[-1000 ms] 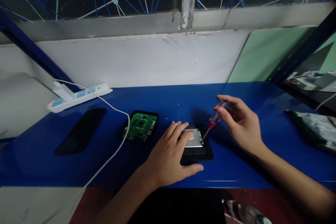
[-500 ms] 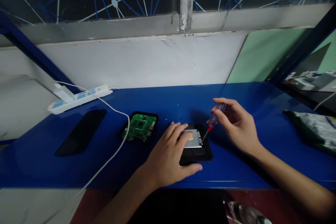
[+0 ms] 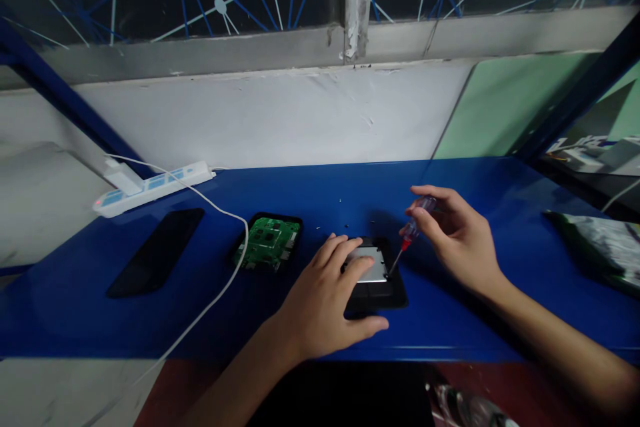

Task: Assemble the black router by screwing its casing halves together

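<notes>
My left hand (image 3: 323, 300) lies spread over a black casing (image 3: 375, 297), its index finger on the silver metal plate (image 3: 373, 270) set in it. Between the thumb and fingers of my right hand (image 3: 463, 240) is a screwdriver (image 3: 414, 223) with a clear purple handle and red collar. It tilts down to the left, its tip at the plate's lower right corner. Left of my left hand sits a green circuit board (image 3: 270, 240) in a black shell. Tiny parts, probably screws (image 3: 347, 225), lie behind the casing.
On the blue table (image 3: 300, 190), a black flat panel (image 3: 156, 253) lies at the left. Behind it is a white power strip (image 3: 155, 188). A white cable (image 3: 220, 290) crosses the circuit board's shell. A green and silver bag (image 3: 600, 247) lies at the right edge.
The view has shifted very slightly. My left index finger has moved a little across the metal plate. The screwdriver tip stays at the same corner.
</notes>
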A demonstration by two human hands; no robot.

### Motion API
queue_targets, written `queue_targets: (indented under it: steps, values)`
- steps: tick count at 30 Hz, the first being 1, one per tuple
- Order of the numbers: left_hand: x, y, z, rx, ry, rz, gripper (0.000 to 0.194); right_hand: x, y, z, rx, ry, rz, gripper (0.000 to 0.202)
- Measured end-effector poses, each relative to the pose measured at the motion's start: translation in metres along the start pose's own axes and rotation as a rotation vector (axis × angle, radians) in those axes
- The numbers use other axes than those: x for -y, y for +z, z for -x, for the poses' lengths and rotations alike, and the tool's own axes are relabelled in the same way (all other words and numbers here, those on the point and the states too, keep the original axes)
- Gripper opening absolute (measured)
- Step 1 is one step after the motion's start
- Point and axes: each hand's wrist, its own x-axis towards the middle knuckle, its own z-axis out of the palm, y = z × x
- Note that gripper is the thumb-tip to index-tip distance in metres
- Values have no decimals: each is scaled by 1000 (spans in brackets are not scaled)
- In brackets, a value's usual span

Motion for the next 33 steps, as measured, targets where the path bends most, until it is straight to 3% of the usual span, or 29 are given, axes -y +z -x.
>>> queue_targets:
  steps: [13,19,33]
  values:
    - [0,1,2,19,72,-9,62,0,-1,-1,8,16,3,28]
    - [0,1,1,-33,114,-33,56,-1,-1,-1,8,17,-5,28]
    - [-1,0,1,-6,85,-18,56,-2,-1,0,2,4,-15,29]
